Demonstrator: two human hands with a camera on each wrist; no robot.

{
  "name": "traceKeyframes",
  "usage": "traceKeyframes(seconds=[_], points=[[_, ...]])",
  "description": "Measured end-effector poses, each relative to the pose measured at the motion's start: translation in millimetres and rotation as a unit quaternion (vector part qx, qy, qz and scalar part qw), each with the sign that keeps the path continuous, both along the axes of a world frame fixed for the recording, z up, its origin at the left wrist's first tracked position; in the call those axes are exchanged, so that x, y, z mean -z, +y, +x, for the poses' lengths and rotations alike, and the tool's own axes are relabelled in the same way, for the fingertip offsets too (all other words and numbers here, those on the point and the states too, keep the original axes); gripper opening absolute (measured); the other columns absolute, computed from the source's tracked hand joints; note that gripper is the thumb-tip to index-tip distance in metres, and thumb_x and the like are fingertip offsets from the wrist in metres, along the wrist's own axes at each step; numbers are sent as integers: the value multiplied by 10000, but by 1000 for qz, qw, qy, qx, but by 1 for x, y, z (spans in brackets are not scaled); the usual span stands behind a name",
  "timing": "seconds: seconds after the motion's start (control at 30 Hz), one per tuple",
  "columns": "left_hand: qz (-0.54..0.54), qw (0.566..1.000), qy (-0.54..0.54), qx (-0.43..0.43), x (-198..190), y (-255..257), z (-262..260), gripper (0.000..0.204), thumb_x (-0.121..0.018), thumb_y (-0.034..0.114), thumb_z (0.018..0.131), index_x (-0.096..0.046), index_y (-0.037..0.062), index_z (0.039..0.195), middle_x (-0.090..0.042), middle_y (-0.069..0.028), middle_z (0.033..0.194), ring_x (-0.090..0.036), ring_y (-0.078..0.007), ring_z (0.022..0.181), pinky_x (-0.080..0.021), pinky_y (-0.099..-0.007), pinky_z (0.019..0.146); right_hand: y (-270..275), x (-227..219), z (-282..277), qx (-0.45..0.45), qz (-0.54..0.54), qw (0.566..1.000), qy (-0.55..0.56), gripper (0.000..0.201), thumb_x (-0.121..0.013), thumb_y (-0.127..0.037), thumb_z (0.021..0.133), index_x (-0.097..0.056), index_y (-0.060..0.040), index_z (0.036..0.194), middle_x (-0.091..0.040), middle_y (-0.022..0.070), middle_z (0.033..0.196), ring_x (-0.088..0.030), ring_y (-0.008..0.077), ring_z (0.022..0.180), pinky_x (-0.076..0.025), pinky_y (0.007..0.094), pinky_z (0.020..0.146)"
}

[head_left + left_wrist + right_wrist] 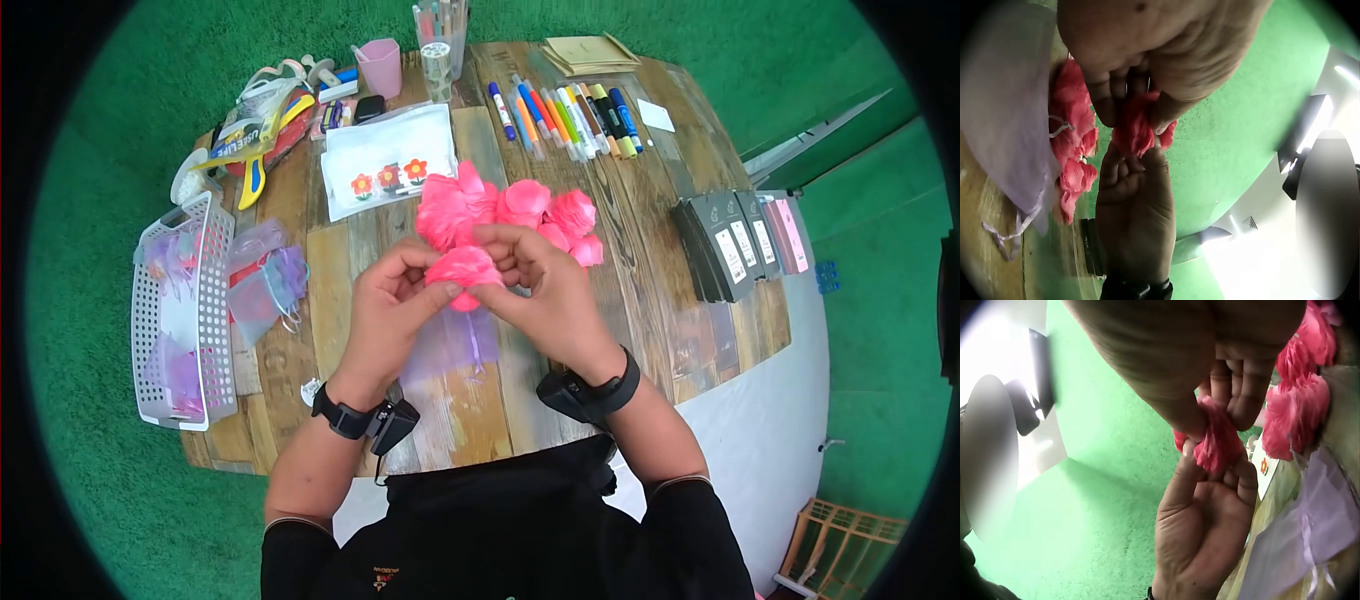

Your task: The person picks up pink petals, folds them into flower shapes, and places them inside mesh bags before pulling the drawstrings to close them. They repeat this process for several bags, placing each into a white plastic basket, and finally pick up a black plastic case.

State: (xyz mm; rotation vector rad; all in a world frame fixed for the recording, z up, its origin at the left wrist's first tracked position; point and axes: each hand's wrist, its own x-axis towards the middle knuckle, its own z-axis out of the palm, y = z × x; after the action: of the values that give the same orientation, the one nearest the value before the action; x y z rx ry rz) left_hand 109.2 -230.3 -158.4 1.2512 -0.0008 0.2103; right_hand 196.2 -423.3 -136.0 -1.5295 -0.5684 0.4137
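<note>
Between both hands is a bunch of pink artificial petals point(464, 268), raised over the front of the table. My left hand point(392, 300) pinches its left side between thumb and fingers. My right hand point(548, 295) pinches the right side the same way. In the left wrist view the held petals point(1137, 128) are layered and crumpled, partly covered by the fingers. Behind the hands lie more pink petal clumps point(524, 203). A sheer purple organza bag point(440, 357) with a ribbon lies flat on the table below the hands.
At left stands a white perforated basket point(218, 330) with organza bags, more bags point(270, 292) beside it. A white pouch with red flowers point(350, 150), markers point(570, 120), a pink cup point(380, 68) and envelopes point(590, 53) lie farther back. Dark boxes point(715, 245) stand at right.
</note>
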Motion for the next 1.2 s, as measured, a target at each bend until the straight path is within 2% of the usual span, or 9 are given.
traceKeyframes(seconds=[0.17, 0.37, 0.47, 0.57, 0.67, 0.77, 0.87, 1.07, 1.2], points=[[54, 997, -53, -24, -1, -2, -1, 215, -737, -120, 937, -683, -14, 1117, -624, -63, 1114, -629, -157, 1062, -524, -305, 963, -8, -7, 7, -63, -42, 997, -23, 363, -852, -157, 956, -737, 21, 1251, -751, 82, 1102, -734, 138, 971, -603, 312, 882], [74, 995, -38, 56, -7, -3, -4, 206, -750, -98, 941, -679, -7, 1112, -622, -67, 1119, -628, -160, 1073, -528, -319, 964, -23, 0, 7, -98, -1, 995, 5, 309, -851, -128, 946, -757, -11, 1217, -753, 38, 1047, -713, 84, 930, -580, 262, 815], [120, 987, -34, 102, -25, -6, -12, 269, -776, -54, 950, -677, -7, 1195, -641, -65, 1193, -636, -162, 1117, -530, -324, 987, -34, 7, 11, -115, 14, 993, -8, 277, -836, -101, 949, -762, -25, 1205, -756, 9, 1008, -698, 62, 915, -559, 238, 783], [180, 981, 34, 57, -35, -11, -17, 471, -848, 19, 898, -652, 3, 1326, -645, -124, 1326, -654, -255, 1209, -528, -373, 1047, -44, 10, 16, -74, 25, 997, -15, 254, -824, -87, 955, -759, -27, 1193, -758, -9, 1002, -686, 45, 898, -547, 228, 766], [508, 860, -8, 41, -51, -2, -23, 760, -924, 133, 807, -572, 0, 1467, -590, -190, 1462, -588, -371, 1345, -480, -450, 1143, -52, 8, 23, -12, 52, 998, 42, 236, -818, -83, 961, -755, -18, 1179, -758, -14, 1012, -678, 34, 882, -545, 229, 757], [611, 788, 31, 74, -51, -11, -33, 949, -955, 223, 736, -500, -19, 1532, -551, -232, 1490, -498, -435, 1417, -413, -497, 1203, -57, 9, 27, 4, 71, 994, 78, 235, -816, -84, 964, -754, -8, 1178, -757, -18, 996, -674, 28, 864, -546, 227, 747], [649, 756, 53, 66, -43, -20, -36, 1058, -977, 238, 702, -442, -33, 1573, -545, -242, 1493, -488, -438, 1425, -395, -491, 1219, -55, 15, 26, -5, 35, 997, 68, 248, -820, -98, 965, -757, -3, 1185, -762, -14, 983, -673, 28, 846, -550, 227, 742], [648, 756, 69, 62, -35, -27, -30, 985, -932, 121, 715, -458, -22, 1566, -578, -222, 1393, -548, -417, 1317, -439, -477, 1155, -54, 16, 22, -18, -5, 998, 60, 248, -824, -126, 967, -768, -1, 1174, -773, -8, 974, -672, 29, 828, -553, 230, 743], [612, 788, 50, 41, -31, -25, -32, 918, -877, 53, 739, -472, -1, 1560, -577, -209, 1358, -558, -408, 1282, -457, -465, 1135, -55, 17, 25, -29, 17, 996, 80, 247, -823, -131, 972, -770, -1, 1176, -771, -10, 967, -669, 27, 825, -553, 231, 752]])
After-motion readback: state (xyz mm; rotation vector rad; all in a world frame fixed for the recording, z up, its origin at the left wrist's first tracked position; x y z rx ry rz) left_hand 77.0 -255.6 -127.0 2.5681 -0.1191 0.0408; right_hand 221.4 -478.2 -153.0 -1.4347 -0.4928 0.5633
